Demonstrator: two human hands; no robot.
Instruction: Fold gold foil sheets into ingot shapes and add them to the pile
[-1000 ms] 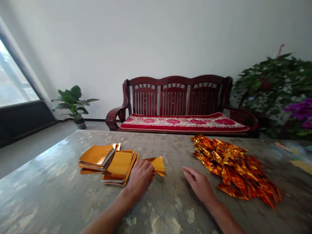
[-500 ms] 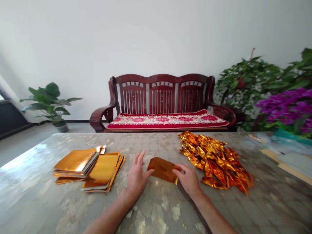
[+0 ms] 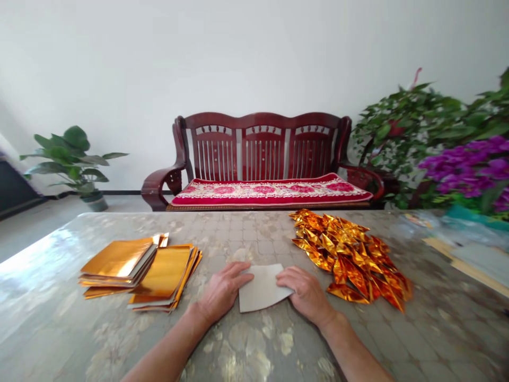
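Observation:
A sheet of foil paper [image 3: 262, 289] shows its pale grey side between my hands, just over the table. My left hand [image 3: 225, 286] pinches its left edge between thumb and fingers. At the right edge, the curled fingers of my right hand [image 3: 306, 294] grip the same sheet. Two stacks of gold foil paper lie to the left, a farther stack [image 3: 117, 258] partly over a nearer stack [image 3: 165, 270]. To the right of my right hand is a heap of folded gold foil pieces [image 3: 350, 260] with pointed ends.
The table [image 3: 238, 345] has a patterned, glossy cover. Plastic bags and flat card pieces [image 3: 473, 260] lie at its right side, near purple flowers [image 3: 469, 167]. Beyond the table stand a wooden bench [image 3: 260, 154] with a red cushion and a potted plant [image 3: 75, 159].
The sheet has turned over from its gold-brown side to its grey side. My left hand has closed from spread fingers onto the sheet's left edge. The view has tipped slightly.

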